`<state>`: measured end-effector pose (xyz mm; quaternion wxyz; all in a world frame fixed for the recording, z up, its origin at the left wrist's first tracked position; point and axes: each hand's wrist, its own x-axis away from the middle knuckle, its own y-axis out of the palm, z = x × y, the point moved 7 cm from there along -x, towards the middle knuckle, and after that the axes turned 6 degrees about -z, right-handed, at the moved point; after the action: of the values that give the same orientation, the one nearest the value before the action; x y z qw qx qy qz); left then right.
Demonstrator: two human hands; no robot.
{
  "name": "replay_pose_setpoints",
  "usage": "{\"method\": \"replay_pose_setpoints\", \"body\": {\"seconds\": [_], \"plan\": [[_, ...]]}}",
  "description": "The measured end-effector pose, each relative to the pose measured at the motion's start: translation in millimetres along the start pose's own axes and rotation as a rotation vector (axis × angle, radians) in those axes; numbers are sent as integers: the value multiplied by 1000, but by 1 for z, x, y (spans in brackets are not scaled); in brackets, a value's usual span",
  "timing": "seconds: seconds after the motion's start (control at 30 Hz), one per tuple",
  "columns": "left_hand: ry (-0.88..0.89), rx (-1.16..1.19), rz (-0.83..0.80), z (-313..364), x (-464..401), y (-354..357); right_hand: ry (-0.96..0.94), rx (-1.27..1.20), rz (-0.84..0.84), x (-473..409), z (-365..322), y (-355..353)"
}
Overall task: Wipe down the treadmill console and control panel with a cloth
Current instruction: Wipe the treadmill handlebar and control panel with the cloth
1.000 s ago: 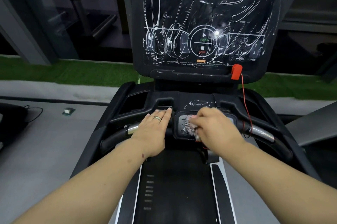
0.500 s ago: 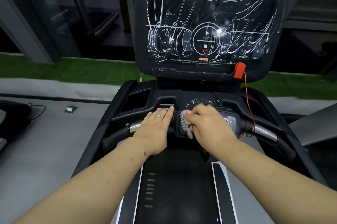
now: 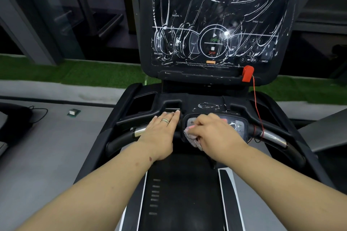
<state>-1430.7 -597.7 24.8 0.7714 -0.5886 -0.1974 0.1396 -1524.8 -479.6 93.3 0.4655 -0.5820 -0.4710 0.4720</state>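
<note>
Right hand (image 3: 216, 133) bunching cloth (image 3: 193, 139) against control panel (image 3: 242, 127), left hand (image 3: 159, 133) flat, fingers together, beside it

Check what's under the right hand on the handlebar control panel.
Under the right hand a bunched patterned cloth is pressed onto the small control panel. A plus button and the panel's right end show; the middle buttons are covered.

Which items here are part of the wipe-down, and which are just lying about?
In the job:
- smeared black treadmill console screen
- grey handlebar control panel
- striped pink-white cloth in right hand
- left hand, bracing

Lying about:
- red safety clip
- small green box on floor
</note>
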Motion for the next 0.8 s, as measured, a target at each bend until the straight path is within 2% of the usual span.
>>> {"method": "replay_pose_setpoints", "body": {"seconds": [0.13, 0.3, 0.47, 0.63, 0.73, 0.8], "plan": [[-4, -7, 5, 0, 0, 0, 167, -68, 125, -7, 16, -13], [-3, -5, 4, 0, -1, 0, -6, -44, 12, 1, -7, -1], [0, -2, 5, 0, 1, 0, 201, -144, 154, -8, 17, -14], [2, -4, 9, 1, 1, 0, 46, -88, -13, -3, -7, -1], [3, -4, 8, 1, 1, 0, 149, -131, 142, -5, 13, -12], [2, -4, 13, 0, 1, 0, 169, -103, 167, -5, 14, -12]]}}
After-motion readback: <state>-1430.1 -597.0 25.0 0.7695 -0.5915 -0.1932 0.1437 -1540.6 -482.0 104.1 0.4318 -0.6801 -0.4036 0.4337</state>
